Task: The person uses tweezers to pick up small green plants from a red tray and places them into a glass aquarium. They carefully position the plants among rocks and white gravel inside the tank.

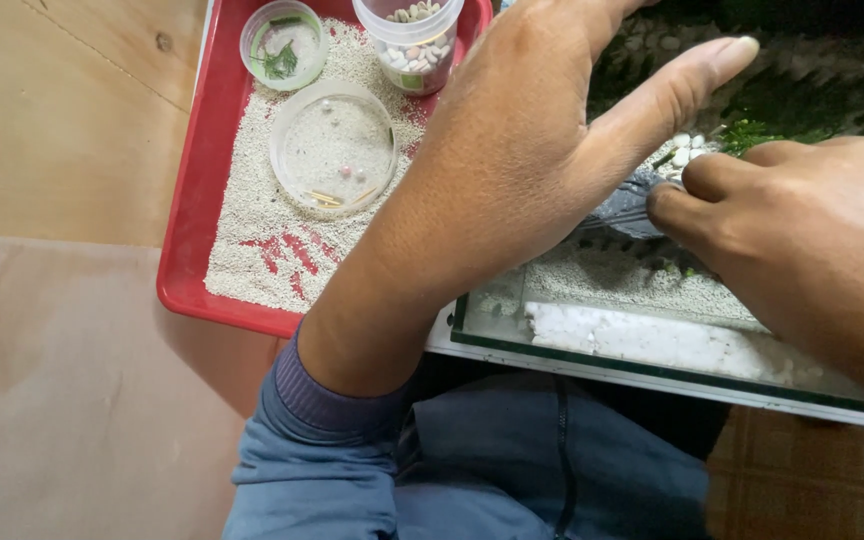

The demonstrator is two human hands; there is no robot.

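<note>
Reaching over the glass tank [652,372], my left hand [512,160] spreads open, holding nothing, beside the red tray [184,230] of pale sand. My right hand [802,220] pinches a dark grey stone [624,208] inside the tank, near small white pebbles [687,150].

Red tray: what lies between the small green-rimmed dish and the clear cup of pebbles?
In the head view, only pale sand on the red tray separates the green-rimmed dish from the pebble cup; nothing else lies there.
</note>
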